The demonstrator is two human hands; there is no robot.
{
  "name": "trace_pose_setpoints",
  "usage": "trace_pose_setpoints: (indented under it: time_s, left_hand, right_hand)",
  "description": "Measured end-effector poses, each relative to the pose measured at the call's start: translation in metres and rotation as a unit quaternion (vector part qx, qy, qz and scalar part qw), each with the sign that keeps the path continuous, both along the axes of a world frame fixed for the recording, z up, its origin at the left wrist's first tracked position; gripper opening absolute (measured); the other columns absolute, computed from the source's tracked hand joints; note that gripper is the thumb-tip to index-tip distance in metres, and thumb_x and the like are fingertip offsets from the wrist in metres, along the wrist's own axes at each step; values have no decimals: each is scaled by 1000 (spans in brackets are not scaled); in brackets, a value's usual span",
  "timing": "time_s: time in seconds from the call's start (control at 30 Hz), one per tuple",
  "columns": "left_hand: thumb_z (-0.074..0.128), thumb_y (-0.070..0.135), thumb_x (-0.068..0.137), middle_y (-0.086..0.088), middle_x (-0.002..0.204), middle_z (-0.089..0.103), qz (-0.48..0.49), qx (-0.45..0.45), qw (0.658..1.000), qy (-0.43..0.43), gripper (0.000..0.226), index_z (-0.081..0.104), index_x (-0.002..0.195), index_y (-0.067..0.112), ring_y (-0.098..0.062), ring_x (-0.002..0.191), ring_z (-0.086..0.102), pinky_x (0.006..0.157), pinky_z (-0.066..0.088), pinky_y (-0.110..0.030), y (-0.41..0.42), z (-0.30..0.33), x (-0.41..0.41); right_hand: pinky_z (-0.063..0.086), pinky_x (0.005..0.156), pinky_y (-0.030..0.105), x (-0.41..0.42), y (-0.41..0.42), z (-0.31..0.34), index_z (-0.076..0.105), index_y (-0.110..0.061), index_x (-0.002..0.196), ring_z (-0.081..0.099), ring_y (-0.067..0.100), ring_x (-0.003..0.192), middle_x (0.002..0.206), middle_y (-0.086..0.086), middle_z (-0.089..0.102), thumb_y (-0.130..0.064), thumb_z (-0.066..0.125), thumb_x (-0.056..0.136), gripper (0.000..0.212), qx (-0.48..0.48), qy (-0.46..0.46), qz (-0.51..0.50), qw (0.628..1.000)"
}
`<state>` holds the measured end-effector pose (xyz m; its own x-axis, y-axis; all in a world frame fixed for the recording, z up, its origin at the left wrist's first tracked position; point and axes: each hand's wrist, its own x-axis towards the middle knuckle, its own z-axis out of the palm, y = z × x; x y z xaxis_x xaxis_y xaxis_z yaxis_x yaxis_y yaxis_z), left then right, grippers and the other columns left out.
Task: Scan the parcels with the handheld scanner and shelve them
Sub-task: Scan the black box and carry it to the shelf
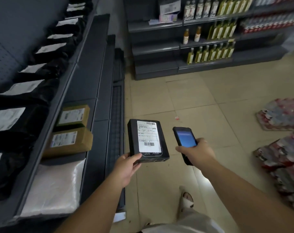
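Both forearms reach out low in frame over a beige tiled floor [201, 101]. Dark grey shelving unit [99, 73] runs along the left; its upper shelf carries a row of black poly mailers [42, 64] with white labels, and the shelf below holds a white plastic-wrapped parcel [53, 187] nearest, then two brown cardboard parcels [70, 142] side by side, labels up. Far shelving [159, 47] at the back has rows of bottles [210, 53], yellowish-green ones mostly, and a labelled carton [169, 10] on its top tier. Shrink-wrapped multipacks [281, 148] lie on the floor at right. Black box parcel [148, 140] is held flat in the aisle, label with barcodes facing up, just right of the left shelving. Left hand [126, 167] grips its near corner, thumb on top, fingers underneath and hidden. Right hand [195, 153] is wrapped around the handheld scanner [185, 140], fingers curled on its body, lit screen up, its top end near the parcel but apart from it. Sandalled foot [186, 199] shows below. Small red scrap [176, 117] on the floor.
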<state>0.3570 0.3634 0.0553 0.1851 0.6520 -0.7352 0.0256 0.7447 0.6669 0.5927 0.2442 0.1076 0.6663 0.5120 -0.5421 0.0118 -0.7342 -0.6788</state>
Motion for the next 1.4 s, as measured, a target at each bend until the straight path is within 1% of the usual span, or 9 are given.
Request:
trace_pose_setpoints:
  time_s: [0.23,0.5,0.63,0.87,0.93,1.07,1.17,1.3,1.4]
  left_hand:
    - [81,7,90,-13,115,77,-9,7,1000,22,36,66,123,4,-22,105,75,78,62,-25,79,0,98]
    - [77,3,92,-13,111,77,35,9,999,23,23,67,113,7,-24,106,74,98,57,-33,151,7,174]
    - [78,4,93,-10,110,78,45,19,998,40,24,69,115,8,-23,107,74,102,57,-36,199,6,188]
    - [75,4,94,-10,107,79,58,22,998,28,15,70,107,9,-22,104,74,97,55,-33,312,2,204]
    - [74,2,95,-10,104,78,59,21,998,21,12,69,103,9,-22,101,73,93,55,-31,346,9,204]
    - [74,2,95,-10,105,79,56,38,998,15,16,70,110,6,-20,98,74,81,56,-26,410,18,202]
    - [72,1,96,-11,103,80,68,39,997,9,14,71,109,4,-19,94,74,76,56,-24,447,24,199]
    - [71,0,97,-13,103,77,122,35,992,6,8,68,102,6,-21,95,71,79,55,-26,484,26,196]
    - [72,2,96,-14,109,78,159,31,987,-1,17,70,113,2,-22,100,73,87,56,-29,505,20,193]
  right_hand:
    - [64,78,51,102,89,-5,51,-16,118,72,28,83,97,8,68,-45,91,63,74,3,14,28,1000]
    - [65,78,52,197,190,5,50,-17,112,73,29,84,98,9,67,-41,91,62,69,-3,24,65,998]
    - [65,77,52,211,245,0,53,-17,107,74,29,84,97,9,69,-45,91,54,70,-4,30,70,997]
    - [64,75,45,222,361,1,53,-16,108,71,27,86,101,9,67,-36,94,65,62,4,28,88,996]
    - [61,69,40,224,396,11,52,-14,111,70,26,86,102,10,67,-33,93,70,61,4,24,104,994]
    - [62,78,45,223,462,22,50,-18,112,69,23,87,101,6,65,-38,92,70,63,5,-7,138,990]
    - [61,74,42,218,505,26,50,-18,114,69,23,86,102,6,65,-38,92,69,64,15,-3,151,988]
    - [61,74,41,215,561,27,49,-18,114,68,23,87,102,5,64,-40,92,70,65,9,-9,191,981]
    - [63,78,46,216,606,23,48,-18,113,69,24,87,101,6,64,-41,92,69,66,7,-7,232,973]
